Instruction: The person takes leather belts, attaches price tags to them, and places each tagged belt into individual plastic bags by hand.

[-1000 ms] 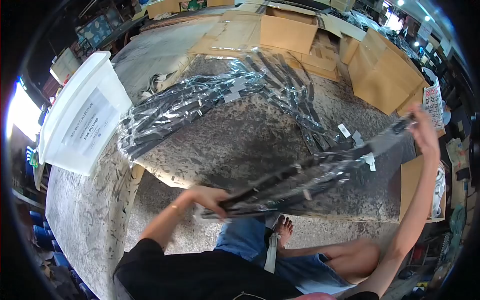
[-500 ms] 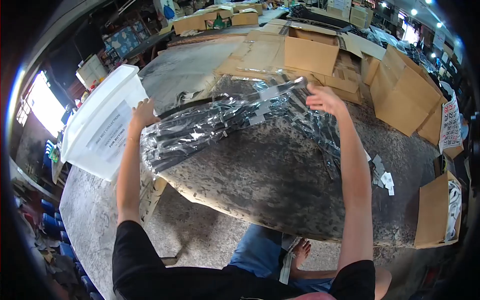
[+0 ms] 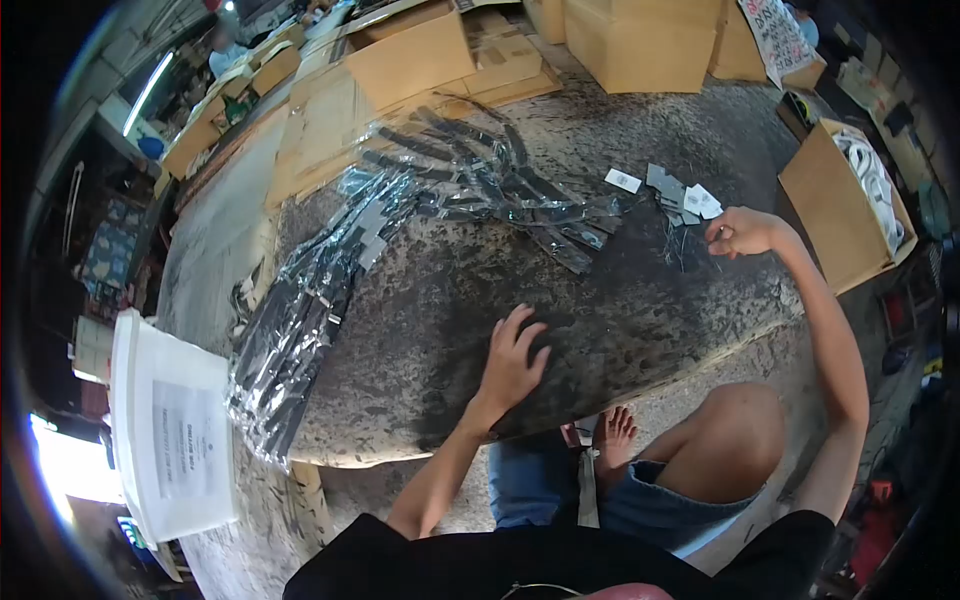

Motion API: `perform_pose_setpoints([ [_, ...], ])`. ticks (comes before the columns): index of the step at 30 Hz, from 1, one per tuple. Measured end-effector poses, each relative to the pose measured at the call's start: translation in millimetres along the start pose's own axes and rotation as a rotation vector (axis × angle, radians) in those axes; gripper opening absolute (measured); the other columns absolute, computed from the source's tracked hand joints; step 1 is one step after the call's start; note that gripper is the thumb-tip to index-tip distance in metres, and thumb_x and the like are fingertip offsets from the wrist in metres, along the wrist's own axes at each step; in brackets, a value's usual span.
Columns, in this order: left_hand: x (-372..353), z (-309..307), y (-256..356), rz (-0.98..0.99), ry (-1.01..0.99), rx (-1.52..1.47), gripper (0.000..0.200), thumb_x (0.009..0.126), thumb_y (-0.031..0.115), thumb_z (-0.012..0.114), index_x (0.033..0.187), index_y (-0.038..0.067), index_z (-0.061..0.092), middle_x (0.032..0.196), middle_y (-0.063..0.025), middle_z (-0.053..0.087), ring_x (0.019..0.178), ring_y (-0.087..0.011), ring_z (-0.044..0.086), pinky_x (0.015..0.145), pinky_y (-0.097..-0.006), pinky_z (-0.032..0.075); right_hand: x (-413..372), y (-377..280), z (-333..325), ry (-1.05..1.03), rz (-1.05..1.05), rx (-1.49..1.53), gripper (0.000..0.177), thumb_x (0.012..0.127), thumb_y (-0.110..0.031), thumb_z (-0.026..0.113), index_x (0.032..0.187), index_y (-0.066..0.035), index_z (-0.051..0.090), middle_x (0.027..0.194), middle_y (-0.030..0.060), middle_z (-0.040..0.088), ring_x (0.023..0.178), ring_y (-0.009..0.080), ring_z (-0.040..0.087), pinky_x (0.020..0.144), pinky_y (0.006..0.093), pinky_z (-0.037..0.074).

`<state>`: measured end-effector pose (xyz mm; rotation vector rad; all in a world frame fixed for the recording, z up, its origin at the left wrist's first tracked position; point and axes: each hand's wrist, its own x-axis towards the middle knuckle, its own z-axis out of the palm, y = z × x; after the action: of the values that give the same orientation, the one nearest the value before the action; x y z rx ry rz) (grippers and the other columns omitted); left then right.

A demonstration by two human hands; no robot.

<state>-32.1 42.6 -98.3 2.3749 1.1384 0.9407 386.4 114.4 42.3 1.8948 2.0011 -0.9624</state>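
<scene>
My left hand (image 3: 515, 358) hangs over the table near its front edge, fingers apart and holding nothing. On the right, my right hand (image 3: 742, 233) is beside a small heap of white tags (image 3: 703, 201) and grey tags (image 3: 667, 184) with thin dark strings. Its fingers are bent together; whether something small is between them I cannot make out. A stack of dark belts in clear plastic sleeves (image 3: 290, 335) lies along the table's left side. More sleeved belts (image 3: 480, 180) are spread loosely across the middle. One separate white tag (image 3: 622, 180) rests left of the heap.
A white plastic bin (image 3: 180, 430) with a printed label stands at the left. Cardboard boxes (image 3: 410, 60) line the back of the worn table (image 3: 620, 320). At the right, an open carton (image 3: 840, 210) holds white coiled material. A person (image 3: 226, 52) is in the far background.
My view has turned right. My left hand has left the belt stack and come to the front middle; my right hand has moved from the belts to the tags.
</scene>
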Motion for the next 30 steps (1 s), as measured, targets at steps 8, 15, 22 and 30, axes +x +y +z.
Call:
perform_pose_setpoints([
  [8, 85, 67, -13, 0.143, -0.061, -0.051, 0.028, 0.078, 0.006, 0.067, 0.105, 0.003, 0.057, 0.121, -0.0156, 0.052, 0.122, -0.0355, 0.046, 0.101, -0.0442, 0.038, 121, 25, 65, 0.81, -0.363, 0.214, 0.015, 0.08, -0.006, 0.062, 0.093, -0.005, 0.07, 0.082, 0.0144, 0.068, 0.079, 0.03, 0.066, 0.072, 0.0397, 0.051],
  [15, 77, 91, -19, 0.007, -0.026, -0.021, 0.022, 0.079, 0.005, 0.065, 0.1, 0.002, 0.058, 0.113, -0.0141, 0.055, 0.111, -0.0339, 0.052, 0.097, -0.0437, 0.04, 166, -11, 91, 0.887, -0.256, -0.075, 0.022, 0.079, -0.009, 0.064, 0.101, -0.008, 0.068, 0.1, 0.0139, 0.057, 0.102, 0.0324, 0.058, 0.079, 0.0428, 0.052],
  [22, 83, 91, -19, 0.018, -0.031, 0.024, 0.015, 0.079, 0.005, 0.065, 0.093, 0.004, 0.06, 0.108, -0.0118, 0.057, 0.107, -0.0312, 0.054, 0.094, -0.0423, 0.041, 165, -3, 70, 1.137, -0.398, 0.48, 0.01, 0.083, -0.005, 0.063, 0.09, 0.0, 0.07, 0.082, 0.0086, 0.065, 0.076, 0.0252, 0.062, 0.069, 0.0345, 0.049],
  [30, 83, 93, -20, -0.028, 0.041, -0.101, 0.014, 0.078, 0.003, 0.064, 0.091, 0.003, 0.06, 0.104, -0.0129, 0.059, 0.103, -0.0317, 0.056, 0.091, -0.0424, 0.043, 82, 1, 13, 1.252, -0.518, 1.295, 0.021, 0.088, -0.006, 0.065, 0.108, 0.002, 0.066, 0.087, 0.0066, 0.069, 0.074, 0.0095, 0.061, 0.068, 0.0239, 0.05],
])
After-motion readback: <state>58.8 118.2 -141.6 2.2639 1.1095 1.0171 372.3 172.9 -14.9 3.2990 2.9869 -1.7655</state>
